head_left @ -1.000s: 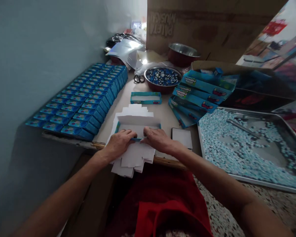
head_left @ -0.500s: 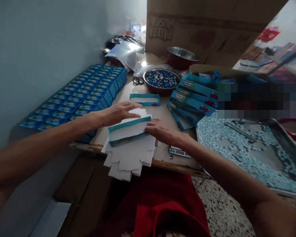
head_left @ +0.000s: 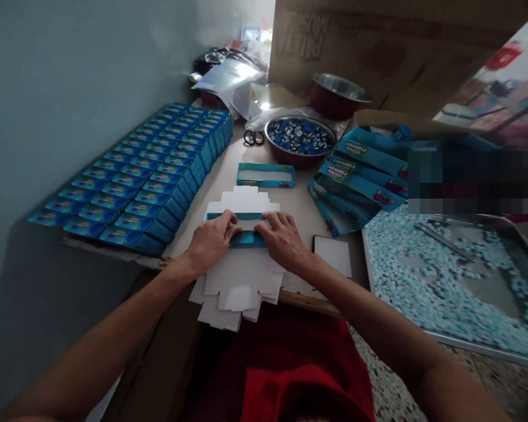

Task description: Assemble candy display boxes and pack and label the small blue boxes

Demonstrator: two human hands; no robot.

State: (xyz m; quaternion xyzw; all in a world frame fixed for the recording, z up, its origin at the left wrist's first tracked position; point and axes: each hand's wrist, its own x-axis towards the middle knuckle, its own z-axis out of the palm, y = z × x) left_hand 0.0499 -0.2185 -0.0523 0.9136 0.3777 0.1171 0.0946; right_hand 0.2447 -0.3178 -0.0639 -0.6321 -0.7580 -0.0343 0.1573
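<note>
Both hands grip a shallow blue cardboard box point(head_left: 247, 239) with a white inside, on top of a stack of flat white box blanks point(head_left: 235, 275). My left hand point(head_left: 213, 239) is closed on its left part, thumb and fingers pinching the near wall. My right hand point(head_left: 284, 237) is closed on the right part, its fingers over the wall and reaching inside. The near wall bends between the hands. Just beyond lies another open blue box point(head_left: 266, 175), white inside and apart from my hands.
Rows of blue boxes point(head_left: 136, 181) stand along the left wall. A bowl of blue-wrapped candies point(head_left: 299, 136), scissors point(head_left: 253, 138) and an upper metal bowl point(head_left: 338, 97) are behind. To the right are blue display boxes point(head_left: 356, 170), a small scale point(head_left: 332, 256) and a candy tray point(head_left: 444, 281).
My left hand has come down from above the box and closed on its wall. My right hand has moved onto the near wall. The box now lies straighter, its near wall bent.
</note>
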